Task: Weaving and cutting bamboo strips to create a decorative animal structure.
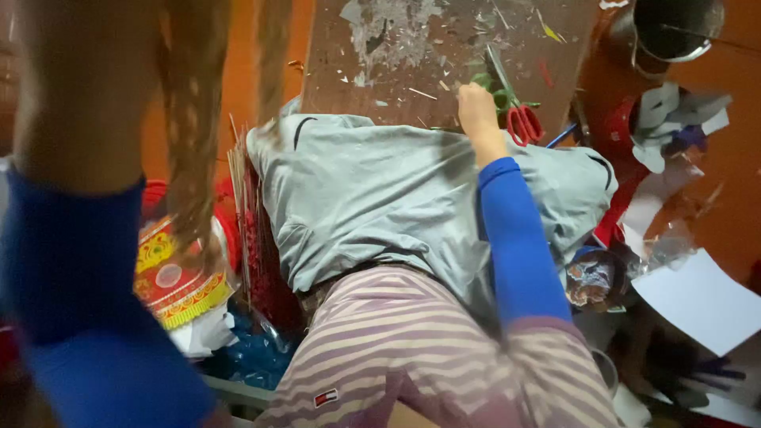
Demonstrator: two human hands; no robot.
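Two hands: one reaches to the bench, the other is raised close to the camera.
Right hand (478, 111): fingers curled loosely, resting on the bench edge beside the scissors; whether it grips anything cannot be told.
Scissors (514, 107): red handles, blades pointing away up the bench, lying just right of the right hand.
Green scraps (485, 82): small cut pieces under and around the scissor blades, touching the fingertips.
Left hand (67, 87): only the blurred wrist and forearm show at the left edge; the fingers are cut off, so its state cannot be told.
Bench (412, 71): dark brown wood, littered with pale paper flakes and thin sticks.
Metal pot (674, 28): top right, dark inside; contents cannot be seen.
Small round tin (590, 279): by the right elbow, holding crumpled shiny bits.
Grey cloth (372, 198): spread over the lap, between the bench and striped trousers.
White paper sheet (701, 301): on the floor, lower right.
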